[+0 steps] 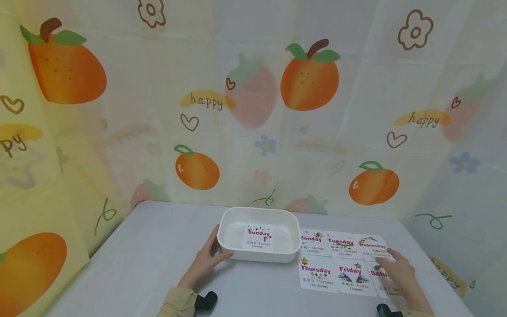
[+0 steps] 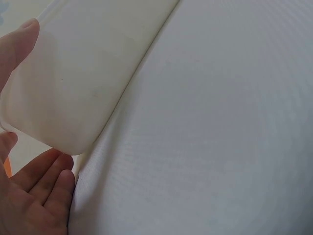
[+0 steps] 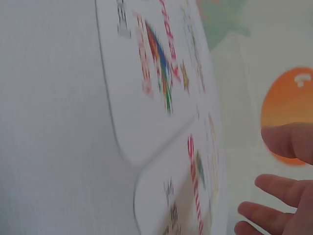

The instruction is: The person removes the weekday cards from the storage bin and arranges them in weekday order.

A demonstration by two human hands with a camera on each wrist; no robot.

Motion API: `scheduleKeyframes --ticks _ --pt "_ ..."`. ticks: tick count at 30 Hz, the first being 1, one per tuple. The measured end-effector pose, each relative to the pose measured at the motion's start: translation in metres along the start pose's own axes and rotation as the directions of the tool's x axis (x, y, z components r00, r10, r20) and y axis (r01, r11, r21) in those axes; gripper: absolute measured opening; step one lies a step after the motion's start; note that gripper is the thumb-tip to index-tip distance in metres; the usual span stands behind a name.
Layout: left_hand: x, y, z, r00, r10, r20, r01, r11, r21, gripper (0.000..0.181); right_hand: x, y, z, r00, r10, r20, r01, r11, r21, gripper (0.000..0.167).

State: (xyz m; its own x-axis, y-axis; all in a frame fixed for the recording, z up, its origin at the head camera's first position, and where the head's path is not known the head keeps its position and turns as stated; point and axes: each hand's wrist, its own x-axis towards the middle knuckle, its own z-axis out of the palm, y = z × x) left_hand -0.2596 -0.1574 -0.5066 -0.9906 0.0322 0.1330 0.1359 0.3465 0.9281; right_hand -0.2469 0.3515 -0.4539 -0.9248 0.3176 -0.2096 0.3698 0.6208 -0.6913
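Observation:
A white plastic basin [image 1: 259, 256] stands at the table's middle back, with a Sunday card [image 1: 258, 237] lying inside it. My left hand [image 1: 207, 259] holds the basin's left end, thumb on the front wall and fingers around the corner; the left wrist view shows the thumb [image 2: 19, 46] on the wall. To the right lie two rows of cards: Monday [image 1: 312, 241], Tuesday [image 1: 341, 245], Wednesday [image 1: 372, 245], then Thursday [image 1: 317, 274], Friday [image 1: 352, 277] and Saturday [image 1: 382, 281]. Over the Wednesday and Saturday cards is my right hand [image 1: 400, 268], fingers apart, holding nothing. It partly covers Saturday.
A pale cloth covers the table [image 1: 130, 251]. Behind it hangs a fruit-printed curtain [image 1: 245, 167], which also runs along the left side. The lower card row lies toward the table's front right.

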Motion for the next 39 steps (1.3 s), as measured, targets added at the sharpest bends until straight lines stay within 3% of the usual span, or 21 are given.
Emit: scheduleKeyframes --ticks 4,8,11,14,18,24,29,34,39 --pt "0.001 0.001 0.000 1.000 -0.001 -0.001 0.001 1.000 0.005 0.098 -0.007 -0.018 0.009 0.995 -0.096 0.042 0.098 0.994 -0.052 0.077" --pt "0.001 0.001 0.001 1.000 -0.001 -0.001 0.001 1.000 0.013 0.096 -0.013 -0.036 0.023 0.976 -0.210 0.056 0.213 0.975 -0.055 0.073" --pt "0.001 0.002 0.002 1.000 0.001 0.000 -0.001 1.000 0.012 0.095 -0.017 -0.049 0.034 0.946 -0.321 0.045 0.323 0.945 -0.054 0.069" --pt "0.001 0.003 0.002 1.000 -0.001 -0.005 0.001 1.000 0.014 0.095 -0.021 -0.063 0.044 0.903 -0.428 0.032 0.429 0.902 -0.046 0.066" --pt "0.000 0.003 0.002 1.000 -0.009 -0.010 0.009 1.000 0.018 0.096 -0.029 -0.084 0.054 0.856 -0.516 0.030 0.517 0.856 -0.028 0.064" --pt "0.000 0.004 0.002 1.000 -0.009 -0.010 0.009 1.000 0.021 0.097 -0.038 -0.113 0.066 0.825 -0.560 0.080 0.561 0.827 0.000 0.068" --pt "0.000 0.004 0.001 1.000 -0.020 -0.009 0.020 1.000 0.014 0.097 -0.044 -0.134 0.078 0.810 -0.574 0.121 0.576 0.817 0.021 0.070" --pt "-0.001 0.004 0.001 1.000 -0.012 -0.005 0.012 1.000 0.011 0.098 -0.048 -0.149 0.094 0.802 -0.575 0.159 0.576 0.816 0.045 0.069" --pt "-0.001 0.002 0.000 1.000 -0.014 -0.003 0.014 1.000 0.007 0.098 -0.049 -0.157 0.108 0.780 -0.601 0.175 0.595 0.799 0.089 0.070"
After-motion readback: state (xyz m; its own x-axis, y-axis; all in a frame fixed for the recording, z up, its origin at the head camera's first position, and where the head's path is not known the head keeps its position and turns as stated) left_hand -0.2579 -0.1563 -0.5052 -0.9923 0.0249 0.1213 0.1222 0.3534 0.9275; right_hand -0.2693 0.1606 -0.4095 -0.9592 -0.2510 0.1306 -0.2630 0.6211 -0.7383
